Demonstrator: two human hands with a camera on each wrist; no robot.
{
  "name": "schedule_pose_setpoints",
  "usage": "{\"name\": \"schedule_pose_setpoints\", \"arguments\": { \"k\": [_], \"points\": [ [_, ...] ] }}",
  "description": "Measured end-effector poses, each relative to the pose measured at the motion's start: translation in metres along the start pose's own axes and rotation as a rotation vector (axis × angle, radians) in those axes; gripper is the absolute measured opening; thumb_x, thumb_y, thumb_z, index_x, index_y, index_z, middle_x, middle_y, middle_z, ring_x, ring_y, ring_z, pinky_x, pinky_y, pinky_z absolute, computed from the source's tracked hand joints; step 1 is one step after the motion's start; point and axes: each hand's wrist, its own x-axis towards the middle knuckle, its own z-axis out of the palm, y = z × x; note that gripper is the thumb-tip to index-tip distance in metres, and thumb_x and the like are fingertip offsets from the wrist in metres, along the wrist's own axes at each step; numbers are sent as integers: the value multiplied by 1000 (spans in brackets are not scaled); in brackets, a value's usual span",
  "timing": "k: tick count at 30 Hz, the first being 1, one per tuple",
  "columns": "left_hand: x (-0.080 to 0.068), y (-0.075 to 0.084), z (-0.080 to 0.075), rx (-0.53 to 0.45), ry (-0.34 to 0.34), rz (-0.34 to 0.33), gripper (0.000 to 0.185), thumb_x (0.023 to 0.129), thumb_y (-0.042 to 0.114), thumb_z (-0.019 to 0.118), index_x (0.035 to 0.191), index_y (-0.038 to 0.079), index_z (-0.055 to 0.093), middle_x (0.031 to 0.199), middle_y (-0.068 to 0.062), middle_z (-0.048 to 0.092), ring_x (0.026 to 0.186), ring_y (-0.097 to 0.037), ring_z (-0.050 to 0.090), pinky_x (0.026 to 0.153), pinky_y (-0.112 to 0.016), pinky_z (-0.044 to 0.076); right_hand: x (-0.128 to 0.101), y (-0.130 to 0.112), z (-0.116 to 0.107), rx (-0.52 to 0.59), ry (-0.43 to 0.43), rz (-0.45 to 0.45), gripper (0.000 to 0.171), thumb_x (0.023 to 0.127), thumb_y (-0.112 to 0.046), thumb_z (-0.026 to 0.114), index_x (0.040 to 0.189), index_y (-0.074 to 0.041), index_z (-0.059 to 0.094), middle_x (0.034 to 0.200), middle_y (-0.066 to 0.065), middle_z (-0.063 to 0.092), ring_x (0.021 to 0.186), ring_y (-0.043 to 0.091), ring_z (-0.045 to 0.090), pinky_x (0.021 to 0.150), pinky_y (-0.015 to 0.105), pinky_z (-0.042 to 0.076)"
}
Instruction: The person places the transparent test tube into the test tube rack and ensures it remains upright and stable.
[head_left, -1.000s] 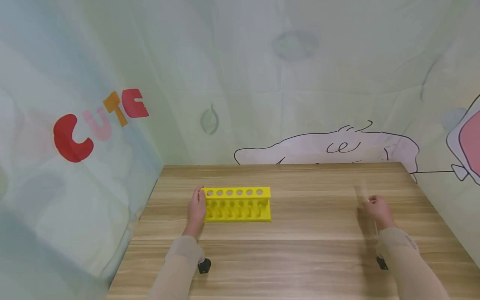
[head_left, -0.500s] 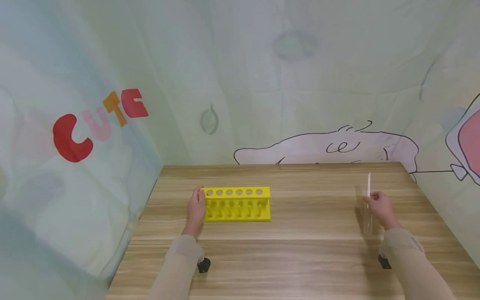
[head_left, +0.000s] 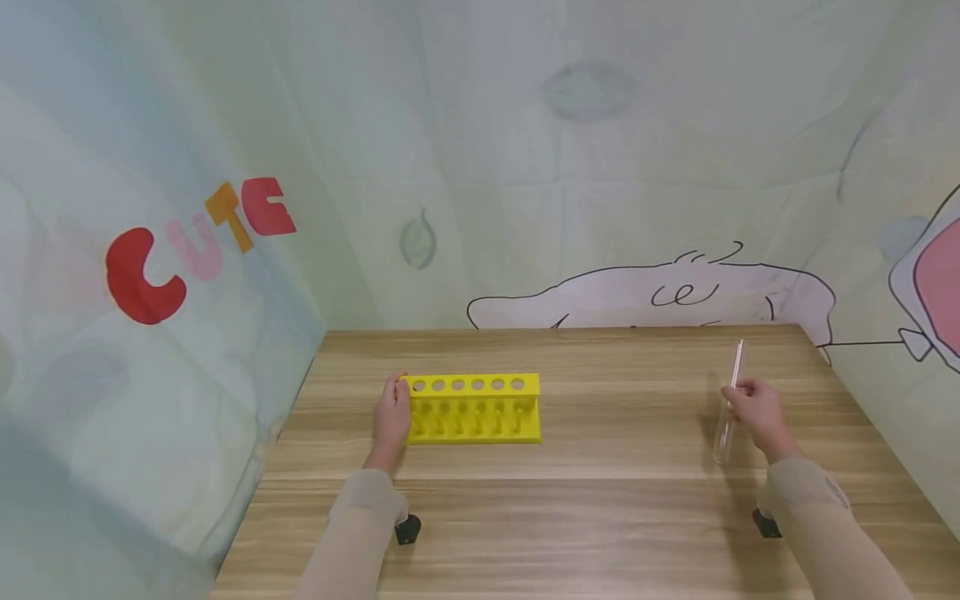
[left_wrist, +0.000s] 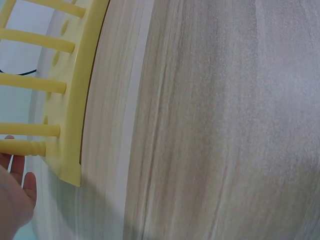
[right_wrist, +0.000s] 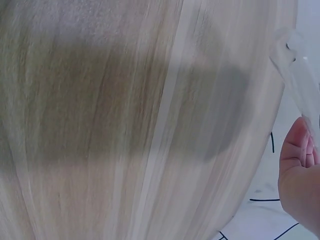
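A clear test tube [head_left: 725,437] is pinched between the thumb and fingers of my right hand [head_left: 759,414], on the right side of the table. It stands tilted, its upper end leaning right, its rounded lower end nearer to me. In the right wrist view the tube [right_wrist: 295,70] reaches up past the fingertips. On the left, my left hand [head_left: 393,417] holds the left end of a yellow test tube rack [head_left: 477,436]. Its round holes show no tubes. The left wrist view has the fingers [left_wrist: 30,186] at the rack's end post [left_wrist: 22,147]; the thumb is hidden there.
The wood-grain table [head_left: 622,508] extends between the hands and in front of them. A printed cloth [head_left: 480,183] hangs behind the table and along its left side. Dark devices [head_left: 407,529] sit at both wrists.
My right hand has risen slightly, and the test tube has swung from near vertical to tilted, its lower end shifting left. My left hand and the rack stay in place.
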Motion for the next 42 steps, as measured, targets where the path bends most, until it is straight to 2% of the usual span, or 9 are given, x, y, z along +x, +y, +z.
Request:
{"name": "schedule_pose_setpoints", "arguments": {
  "k": [5,13,21,29,34,42],
  "points": [
    [-1,1,-1,-18,-5,-1,48,95,41,20,130,14,37,132,-10,43,103,-24,42,96,-43,35,-4,-8,2,17,5,7,31,87,-13,47,104,12,41,71,-11,47,57,-2,48,55,16,48],
    [0,0,-2,-48,-15,-50,51,93,47,21,131,16,37,133,-10,42,109,-25,42,96,-44,35,-8,-18,8,53,-9,8,40,88,-18,48,112,12,38,78,-8,47,62,-2,50,61,15,49],
    [0,2,-2,-69,-11,-64,47,93,45,24,128,18,39,133,-9,42,112,-25,42,97,-44,35,-8,-26,15,161,-3,-27,41,87,-16,52,112,12,36,76,-13,47,61,-3,52,60,15,50],
    [-4,4,-4,-87,-21,-50,49,94,45,24,131,15,36,136,-11,39,118,-27,39,100,-45,33,-8,-37,23,203,-19,-46,29,88,-17,50,104,4,38,78,-10,48,61,-2,54,59,15,50],
    [-4,3,-4,-92,-26,-49,50,93,46,24,131,16,36,136,-10,39,120,-27,38,100,-45,32,-7,-41,29,261,-42,-86,14,89,-12,47,97,-5,38,71,-15,53,61,-1,55,57,16,49],
    [-4,4,-4,-120,-56,-66,50,93,47,23,131,17,35,135,-10,40,112,-25,41,97,-44,34,-11,-52,38,355,-97,-156,14,90,-7,45,99,-6,34,67,-15,59,59,2,59,56,17,50]
  ]
}}
